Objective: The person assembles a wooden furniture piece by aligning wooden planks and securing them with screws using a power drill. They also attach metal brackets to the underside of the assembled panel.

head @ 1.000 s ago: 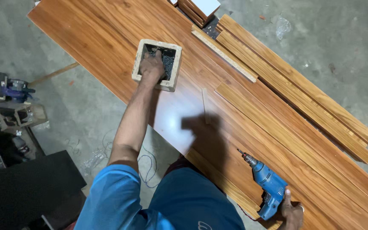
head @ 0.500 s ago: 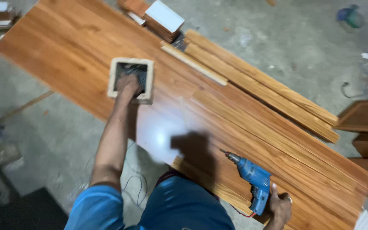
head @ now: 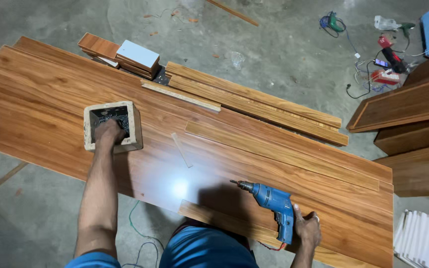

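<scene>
The left hand [head: 109,132] is sunk into a small square wooden box [head: 112,126] that sits on the long, glossy wood-laminate panel [head: 75,104]. Its fingers curl down among a dark tangle of what look like screws [head: 112,119], though whether they have closed on any cannot be told, since the fingertips are hidden inside the box. The right hand [head: 308,230] rests at the near edge of the panel with its fingers wrapped around the grip of a blue electric drill [head: 273,202], which lies on its side, bit pointing left across the board.

The screws are likely small, hard and prickly, easy to spill, so a pinch of a few between fingertips suits better than a fistful. The box looks light and chunky (rough chipboard walls, by the pale edges) and could slide on the slick laminate if nudged sideways. The drill seems dense and front-heavy; the pistol grip, where the right hand already is, is the sound place to hold it.

A thin wooden sliver [head: 181,150] lies loose near the panel's middle, and a narrow strip [head: 224,224] lies along the near edge just beside the drill. Longer strips [head: 254,101] are stacked at the far edge, and corded tools [head: 383,54] lie on the concrete floor [head: 284,44] well apart.
</scene>
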